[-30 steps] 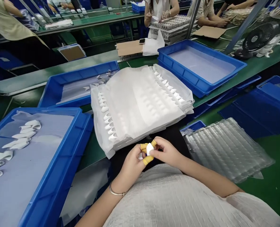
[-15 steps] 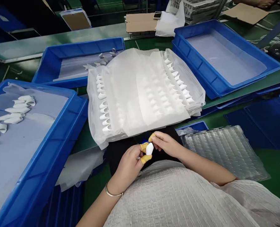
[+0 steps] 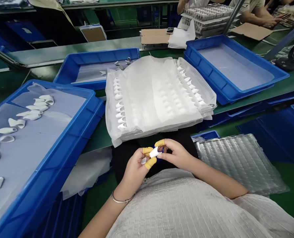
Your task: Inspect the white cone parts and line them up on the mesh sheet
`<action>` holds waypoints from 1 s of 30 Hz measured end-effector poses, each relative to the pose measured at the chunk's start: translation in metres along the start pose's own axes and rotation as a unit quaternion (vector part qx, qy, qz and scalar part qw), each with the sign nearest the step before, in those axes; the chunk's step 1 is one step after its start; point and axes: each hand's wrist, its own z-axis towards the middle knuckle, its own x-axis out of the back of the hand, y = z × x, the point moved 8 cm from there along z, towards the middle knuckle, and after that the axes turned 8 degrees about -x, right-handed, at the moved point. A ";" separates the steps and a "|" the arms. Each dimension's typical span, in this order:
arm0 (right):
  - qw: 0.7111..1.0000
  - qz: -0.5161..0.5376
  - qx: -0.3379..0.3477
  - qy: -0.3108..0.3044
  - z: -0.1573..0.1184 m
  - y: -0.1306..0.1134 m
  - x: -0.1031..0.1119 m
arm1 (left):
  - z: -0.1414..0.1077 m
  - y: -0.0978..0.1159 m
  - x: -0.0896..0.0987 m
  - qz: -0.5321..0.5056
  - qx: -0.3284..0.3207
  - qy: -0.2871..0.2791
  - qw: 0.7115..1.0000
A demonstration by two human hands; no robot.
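Low over my lap, a small white hollow piece point(image 3: 155, 152) with a slanted open end lies between my hands. My left hand point(image 3: 137, 166) pinches its left end between thumb and forefinger, both in yellow finger cots. A second bit of white point(image 3: 143, 161) shows in the left palm, mostly covered by fingers. From the other side, my right hand point(image 3: 173, 151) has its bare thumb and fingers at the piece's right end, its cotted forefinger raised above. Just beyond sits a stack of clear trays point(image 3: 159, 96) under white sheeting, with rows of similar white pieces along both sides.
At left a blue bin point(image 3: 84, 114) holds several loose white pieces on a pale liner. Behind are another blue bin point(image 3: 69, 71) with a few pieces and a lined blue bin point(image 3: 226, 89) at right. A clear ridged tray point(image 3: 238, 162) lies low right. Other people work across the bench.
The white piece has turned from upright to lying sideways, its open end toward the right. My right hand has closed in on it. The view has tilted up and shifted left.
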 end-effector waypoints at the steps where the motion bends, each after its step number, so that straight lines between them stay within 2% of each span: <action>1: 1.000 -0.014 0.007 0.002 -0.001 -0.002 0.001 | 0.000 -0.001 0.001 0.004 -0.003 0.007 1.000; 6: 0.999 -0.002 -0.026 -0.037 0.009 0.005 -0.007 | 0.004 0.008 0.007 0.111 -0.073 0.035 0.990; 11: 0.994 -0.107 -0.018 -0.009 0.023 0.002 -0.012 | 0.011 0.016 0.006 0.167 -0.134 0.018 0.977; 13: 0.998 -0.047 -0.037 -0.021 0.030 0.007 -0.013 | 0.013 0.015 0.006 0.173 -0.141 0.015 0.975; 15: 0.995 0.036 -0.086 -0.030 0.036 0.021 -0.011 | 0.014 0.014 0.006 0.176 -0.146 0.014 0.973; 17: 0.988 0.085 -0.126 -0.016 0.041 0.035 -0.005 | 0.015 0.013 0.006 0.178 -0.151 0.015 0.972; 19: 0.985 0.111 -0.134 0.000 0.044 0.043 0.003 | 0.017 0.014 0.006 0.179 -0.159 0.018 0.971; 22: 0.983 0.128 -0.129 -0.039 0.043 0.043 0.003 | 0.022 0.015 0.006 0.186 -0.173 0.017 0.967; 26: 0.982 0.104 -0.124 -0.093 0.038 0.035 -0.001 | 0.026 0.013 0.006 0.185 -0.153 0.023 0.971; 30: 0.986 0.118 -0.086 -0.081 0.037 0.027 0.002 | 0.027 0.006 0.010 0.143 -0.098 0.044 0.984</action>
